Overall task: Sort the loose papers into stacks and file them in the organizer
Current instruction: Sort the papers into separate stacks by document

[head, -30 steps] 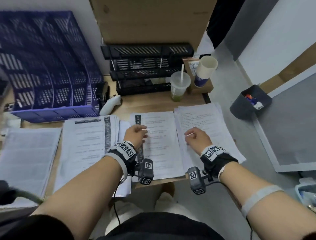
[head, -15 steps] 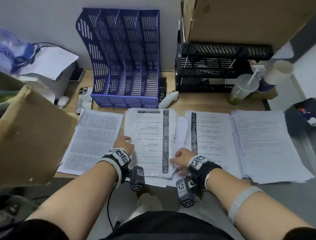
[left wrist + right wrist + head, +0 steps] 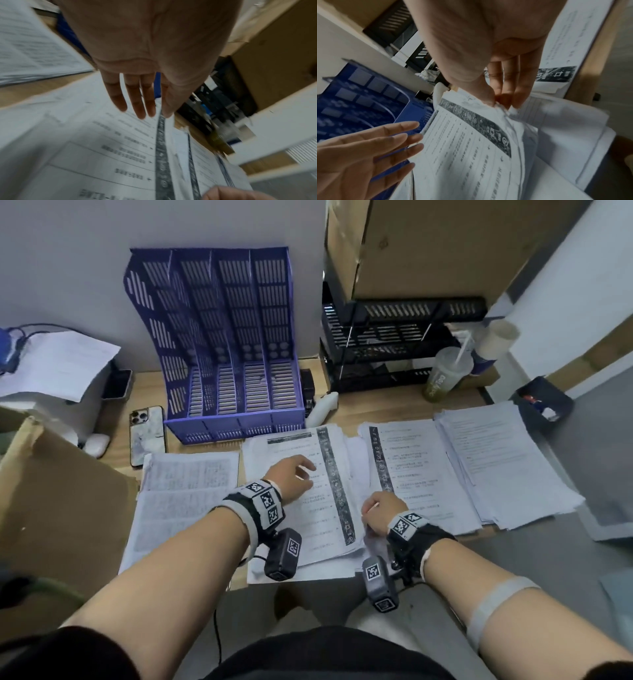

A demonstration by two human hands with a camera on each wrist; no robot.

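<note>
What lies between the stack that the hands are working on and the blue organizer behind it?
In the head view, nothing: the stack runs up to the foot of the blue organizer. The white object lies off to the side.

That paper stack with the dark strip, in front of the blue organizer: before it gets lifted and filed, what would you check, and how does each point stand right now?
1. Right hand grips the stack with the dark strip: ok, thumb and fingers pinch its right edge, which is raised.
2. Left hand supports the stack: not ok, its fingers are spread above the page and grip nothing.
3. Stack squared up: not ok, sheets stick out on the right and at the near edge.
4. Blue organizer has free slots: ok, all visible compartments look empty.
5. Path to the organizer: ok, it stands just behind the stack with nothing between.
6. Whole stack is in the pinch: cannot tell.
</note>
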